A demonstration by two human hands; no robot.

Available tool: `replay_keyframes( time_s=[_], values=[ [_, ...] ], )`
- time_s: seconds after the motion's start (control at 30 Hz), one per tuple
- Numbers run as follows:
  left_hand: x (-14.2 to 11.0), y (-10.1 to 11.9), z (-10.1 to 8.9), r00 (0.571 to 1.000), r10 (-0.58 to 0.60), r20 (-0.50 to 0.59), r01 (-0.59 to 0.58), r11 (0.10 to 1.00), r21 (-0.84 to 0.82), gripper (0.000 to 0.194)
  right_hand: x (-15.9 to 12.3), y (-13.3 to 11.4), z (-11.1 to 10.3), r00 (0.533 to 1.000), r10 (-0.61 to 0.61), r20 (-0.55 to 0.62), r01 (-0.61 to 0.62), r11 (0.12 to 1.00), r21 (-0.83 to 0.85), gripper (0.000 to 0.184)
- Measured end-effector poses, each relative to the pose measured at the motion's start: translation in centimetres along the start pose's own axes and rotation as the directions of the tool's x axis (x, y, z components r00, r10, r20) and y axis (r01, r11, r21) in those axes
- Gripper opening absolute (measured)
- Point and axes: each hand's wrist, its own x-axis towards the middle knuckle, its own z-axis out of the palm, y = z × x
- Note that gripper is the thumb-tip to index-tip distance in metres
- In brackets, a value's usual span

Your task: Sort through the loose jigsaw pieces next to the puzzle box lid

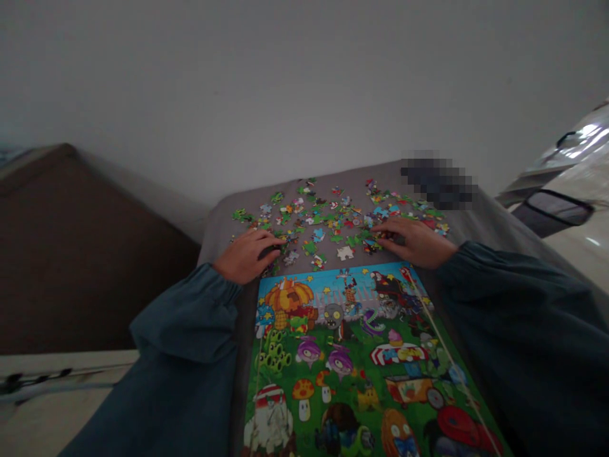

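Loose jigsaw puzzle pieces in many colours lie scattered over a grey cloth. My left hand rests at the left side of the pieces, thumb and fingers apart, tips touching or just above several of them. On the other side, my right hand reaches in with its fingers stretched out and its thumb apart. Whether a piece lies under its fingertips is hard to make out. Nearer to me, between my forearms, lies a large colourful picture sheet of cartoon plants and zombies. One pale, blank-looking piece sits just above its top edge.
The grey cloth covers a table that meets a pale wall. A blurred-out dark object lies at the far right corner. A brown panel stands on the left. Clear plastic wrapping and a black-rimmed item are at right.
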Motion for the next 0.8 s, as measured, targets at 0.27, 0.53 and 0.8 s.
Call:
replay_keyframes(
  time_s=[0.27, 0.53, 0.8],
  values=[
    [0.1, -0.4, 0.1, 1.000, 0.023, -0.017, -0.024, 0.999, -0.039, 0.051, -0.2, 2.7, -2.5, 0.943, 0.170, -0.287, -0.242, 0.941, -0.236, 0.048],
    [0.1, -0.4, 0.1, 0.999, 0.038, -0.033, -0.040, 0.998, -0.057, 0.053, -1.6, 8.6, -3.9, 0.792, 0.477, -0.382, -0.590, 0.760, -0.274, 0.068],
    [0.0, 0.6, -0.5, 0.999, -0.011, -0.032, 0.011, 1.000, -0.004, 0.049, -1.2, 8.9, -2.9, 0.781, 0.511, -0.359, -0.608, 0.751, -0.256, 0.071]
  ],
)
